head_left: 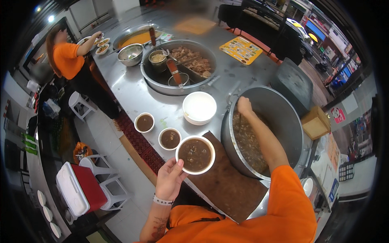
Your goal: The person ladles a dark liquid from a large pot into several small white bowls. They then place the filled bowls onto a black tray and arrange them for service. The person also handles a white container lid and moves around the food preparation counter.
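My left hand (170, 177) is closed round a white bowl (195, 155) of brown soup, thumb at the rim, held over the table's near edge. Inside the large metal pot (298, 117) on the right, my right hand (244, 106) is closed near the far left rim. It grips what looks like a thin-handled utensil, whose lower end is hidden in the brown broth (247, 141). Two smaller white cups of brown soup, one farther (144, 122) and one nearer (170, 139), stand left of the held bowl. Beyond it is a stack of white bowls (199, 107).
A divided round pot (180, 87) with meat and wooden-handled tools sits farther back. Near it are a steel bowl (130, 54) and an orange-filled pan (137, 38). A brown cloth (231, 178) lies beside the large pot. A person in orange (67, 58) works at the far left.
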Demonstrator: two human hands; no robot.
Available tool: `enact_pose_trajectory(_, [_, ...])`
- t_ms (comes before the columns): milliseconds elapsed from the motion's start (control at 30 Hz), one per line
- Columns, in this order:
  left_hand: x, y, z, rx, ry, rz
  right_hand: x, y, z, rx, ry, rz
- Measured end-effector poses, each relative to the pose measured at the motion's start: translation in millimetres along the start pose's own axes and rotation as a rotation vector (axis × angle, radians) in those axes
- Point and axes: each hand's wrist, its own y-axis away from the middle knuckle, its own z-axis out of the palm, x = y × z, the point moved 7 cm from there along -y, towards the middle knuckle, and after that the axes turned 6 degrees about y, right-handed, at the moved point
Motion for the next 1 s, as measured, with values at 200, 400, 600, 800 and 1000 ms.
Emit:
enact_pose_trajectory(200, [11.9, -1.6, -22.0, 0.031, 0.051, 0.029, 38.4, -9.2, 16.0, -0.256, 0.056, -0.236])
enact_pose_trajectory(400, [43.6, 2.4, -46.3, 0.058, -0.035, 0.13, 48.6, 36.0, -67.4, -0.388, -0.083, -0.019])
enact_pose_trajectory(600, [75.4, -12.3, -85.9, 0.046, -0.055, 0.205, 25.4, 113.8, -174.0, -0.467, -0.192, -0.025])
enact_pose_trajectory(800, [112.9, -34.9, -123.0, 0.106, -0.021, 0.255, -38.8, 190.4, -224.3, -0.582, -0.357, -0.127])
enact_pose_trajectory(1000, [161.3, -78.3, -173.9, 0.138, -0.043, 0.254, -85.7, 223.3, -207.5, -0.658, -0.223, -0.285])
